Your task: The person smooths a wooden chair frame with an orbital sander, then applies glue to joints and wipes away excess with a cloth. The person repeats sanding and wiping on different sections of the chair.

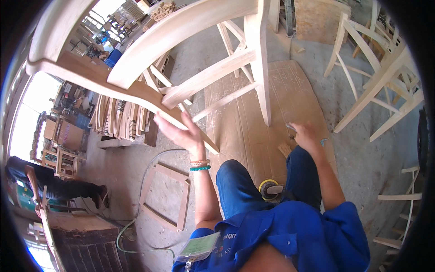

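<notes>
An unfinished pale wooden chair (231, 65) stands tilted in front of me, its curved back rail and legs raised over a cardboard sheet. My left hand (181, 133) lies along the lower part of its near left post, fingers stretched out and thumb raised; whether the palm presses on the wood is hard to tell. My right hand (306, 135) is apart from the chair, above my right knee. Its fingers are closed in a pinch, with a small greyish piece at the tips, too small to name. Between my knees sits a round sander with a yellow rim (269, 189).
Beneath the chair lies the cardboard sheet (290, 90). A wooden frame (165, 197) and a hose (140, 199) are on the floor at left, near stacked curved slats (122, 118). More unfinished chairs (376, 72) stand right. Another person (54, 183) works at far left.
</notes>
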`<state>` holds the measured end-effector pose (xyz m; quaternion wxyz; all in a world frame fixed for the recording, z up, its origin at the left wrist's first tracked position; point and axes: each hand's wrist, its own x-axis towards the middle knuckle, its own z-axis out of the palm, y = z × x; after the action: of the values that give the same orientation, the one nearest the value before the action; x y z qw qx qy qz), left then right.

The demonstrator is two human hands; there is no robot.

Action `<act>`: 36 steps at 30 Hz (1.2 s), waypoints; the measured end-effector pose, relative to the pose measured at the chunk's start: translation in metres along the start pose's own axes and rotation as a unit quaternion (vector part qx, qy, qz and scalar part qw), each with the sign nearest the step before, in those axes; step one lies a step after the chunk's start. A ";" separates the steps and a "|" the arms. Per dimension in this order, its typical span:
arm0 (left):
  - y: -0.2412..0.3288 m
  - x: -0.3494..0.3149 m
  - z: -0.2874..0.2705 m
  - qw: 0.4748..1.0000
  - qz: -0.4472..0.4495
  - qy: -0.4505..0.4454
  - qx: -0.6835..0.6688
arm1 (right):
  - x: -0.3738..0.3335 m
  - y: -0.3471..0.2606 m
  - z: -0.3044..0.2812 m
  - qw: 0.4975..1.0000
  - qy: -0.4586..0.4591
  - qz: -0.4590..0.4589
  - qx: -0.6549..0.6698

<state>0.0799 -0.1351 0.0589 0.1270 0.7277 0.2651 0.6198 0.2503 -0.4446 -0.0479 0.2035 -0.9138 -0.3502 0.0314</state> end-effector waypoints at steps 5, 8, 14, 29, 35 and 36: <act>0.032 0.048 0.041 0.887 0.180 -0.268 0.330 | -0.018 0.005 0.054 0.996 0.047 -0.018 0.080; 0.065 0.030 0.084 0.827 0.249 -0.296 0.408 | -0.020 -0.002 0.063 0.993 0.044 -0.030 0.104; 0.100 0.026 0.130 0.867 0.275 -0.297 0.291 | -0.014 -0.006 0.060 0.991 0.026 -0.015 0.132; 0.047 0.093 0.109 0.792 0.229 -0.457 0.333 | -0.011 -0.002 0.059 0.954 0.113 0.074 0.266; 0.082 0.073 0.156 0.828 0.203 -0.424 0.305 | -0.014 -0.004 0.061 0.941 0.080 0.091 0.315; 0.059 0.067 0.148 0.879 0.257 -0.322 0.239 | -0.013 -0.009 0.058 0.933 0.080 0.079 0.341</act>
<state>0.2429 -0.1260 0.1160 -0.1360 0.9378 0.1535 0.2800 0.2238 -0.4268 -0.0985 0.5270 -0.8135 -0.2280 0.0917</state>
